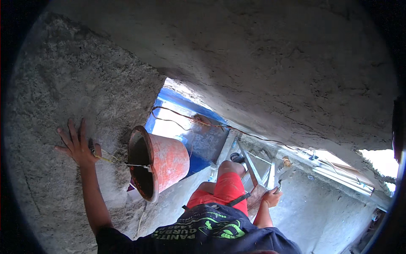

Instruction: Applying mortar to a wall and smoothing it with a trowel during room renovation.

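Note:
My left hand (79, 148) lies with fingers spread on a rough grey concrete surface (84, 80). A thin yellowish cord (106, 159) runs from beside its thumb toward a bucket; whether the thumb hooks it, I cannot tell. The orange-red bucket (171, 161), smeared with grey, hangs tilted with its dark mouth toward that hand. A light cord crosses the mouth. Low on the right, beside my red shorts, my right hand (272, 197) is closed on a slim handle. It looks like a trowel (287, 174), its greyish blade hard to make out against the wall.
A broad rough concrete face (275, 76) slants across the top. A brown cable (220, 125) stretches beneath it. Below stands a metal frame (250, 163) by my legs, with a blue-painted wall (203, 135) behind. A grey wall (321, 207) fills the lower right.

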The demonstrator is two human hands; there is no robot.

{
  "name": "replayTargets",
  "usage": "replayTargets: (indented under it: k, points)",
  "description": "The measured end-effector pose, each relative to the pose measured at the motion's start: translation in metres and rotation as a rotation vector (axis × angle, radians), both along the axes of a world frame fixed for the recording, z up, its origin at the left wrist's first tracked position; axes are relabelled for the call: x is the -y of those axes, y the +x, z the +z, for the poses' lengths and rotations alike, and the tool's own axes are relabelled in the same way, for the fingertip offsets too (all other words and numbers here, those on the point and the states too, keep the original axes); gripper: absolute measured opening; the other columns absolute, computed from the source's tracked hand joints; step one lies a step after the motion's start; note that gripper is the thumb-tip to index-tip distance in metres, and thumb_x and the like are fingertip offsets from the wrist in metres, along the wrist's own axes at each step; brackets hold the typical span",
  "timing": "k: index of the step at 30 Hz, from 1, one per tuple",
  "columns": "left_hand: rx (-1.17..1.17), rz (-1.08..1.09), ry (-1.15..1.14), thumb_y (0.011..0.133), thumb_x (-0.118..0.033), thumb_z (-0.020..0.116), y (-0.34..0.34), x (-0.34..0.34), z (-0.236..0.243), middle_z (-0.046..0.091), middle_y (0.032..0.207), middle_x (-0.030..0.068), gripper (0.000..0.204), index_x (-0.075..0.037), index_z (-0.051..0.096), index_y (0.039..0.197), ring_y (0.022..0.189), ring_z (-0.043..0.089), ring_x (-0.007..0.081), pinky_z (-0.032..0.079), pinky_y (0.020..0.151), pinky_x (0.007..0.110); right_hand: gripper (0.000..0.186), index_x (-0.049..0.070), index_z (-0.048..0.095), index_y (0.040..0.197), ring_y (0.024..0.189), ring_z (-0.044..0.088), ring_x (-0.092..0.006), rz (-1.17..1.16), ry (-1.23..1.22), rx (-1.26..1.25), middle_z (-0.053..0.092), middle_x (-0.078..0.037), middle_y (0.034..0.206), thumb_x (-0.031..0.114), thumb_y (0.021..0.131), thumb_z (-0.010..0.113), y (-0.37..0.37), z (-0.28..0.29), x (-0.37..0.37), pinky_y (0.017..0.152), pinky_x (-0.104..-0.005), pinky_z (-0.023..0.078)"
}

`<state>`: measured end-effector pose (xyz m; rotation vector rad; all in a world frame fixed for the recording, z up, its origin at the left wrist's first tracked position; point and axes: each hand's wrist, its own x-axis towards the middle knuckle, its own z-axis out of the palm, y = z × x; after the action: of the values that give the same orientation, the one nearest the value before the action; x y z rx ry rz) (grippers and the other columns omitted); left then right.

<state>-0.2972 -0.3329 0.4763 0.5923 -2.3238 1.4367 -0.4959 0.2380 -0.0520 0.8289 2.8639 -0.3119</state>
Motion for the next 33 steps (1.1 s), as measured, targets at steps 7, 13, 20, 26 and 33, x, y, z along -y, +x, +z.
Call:
replayTargets:
  k: [7, 13, 20, 26, 33]
  points:
    - [-0.017, -0.068, -0.006, 0.096, -0.059, 0.025, 0.002, 0.001, 0.002, 0.034, 0.161, 0.0075, 0.067, -0.021, 0.056, 0.143, 0.151, 0.015, 0.0435, -0.02, 0.112, 0.064, 0.044, 0.007, 0.059, 0.1, 0.083, 0.066, -0.0473, -0.011, -0.063, 0.032, 0.069, -0.024, 0.088, 0.05, 0.093, 0.053, 0.005, 0.004, 0.002, 0.07, -0.0596, 0.047]
    - [-0.006, 0.027, -0.089, 0.094, -0.057, 0.026, 0.01, -0.002, 0.002, 0.033, 0.161, 0.007, 0.068, -0.02, 0.058, 0.141, 0.152, 0.012, 0.0409, -0.019, 0.114, 0.062, 0.043, 0.007, 0.058, 0.109, 0.085, 0.065, -0.0489, -0.042, -0.145, 0.015, 0.069, -0.027, 0.09, 0.047, 0.094, 0.054, 0.001, 0.006, -0.011, 0.072, -0.0584, 0.048]
    - [0.034, -0.013, -0.124, 0.093, -0.057, 0.027, 0.008, -0.001, 0.001, 0.03, 0.163, 0.0075, 0.069, -0.019, 0.054, 0.145, 0.152, 0.011, 0.0414, -0.016, 0.114, 0.065, 0.039, 0.004, 0.057, 0.108, 0.089, 0.064, -0.0487, 0.0, -0.186, -0.026, 0.068, -0.027, 0.095, 0.04, 0.091, 0.059, 0.006, -0.012, -0.013, 0.076, -0.0579, 0.047]
    - [0.036, -0.079, -0.144, 0.093, -0.061, 0.026, 0.01, 0.007, 0.002, 0.032, 0.162, 0.0098, 0.073, -0.018, 0.054, 0.144, 0.152, 0.011, 0.0414, -0.014, 0.112, 0.07, 0.04, 0.001, 0.056, 0.109, 0.087, 0.063, -0.0492, 0.023, -0.257, -0.024, 0.067, -0.028, 0.094, 0.035, 0.089, 0.06, 0.002, 0.003, -0.005, 0.075, -0.0578, 0.047]
    - [0.057, 0.003, -0.186, 0.093, -0.064, 0.027, 0.017, 0.011, -0.005, 0.033, 0.161, 0.0086, 0.074, -0.018, 0.054, 0.145, 0.152, 0.014, 0.0419, -0.005, 0.11, 0.076, 0.03, 0.005, 0.057, 0.103, 0.082, 0.064, -0.0495, 0.062, -0.235, -0.114, 0.067, -0.026, 0.086, 0.033, 0.092, 0.057, 0.004, -0.018, -0.015, 0.071, -0.0593, 0.045]
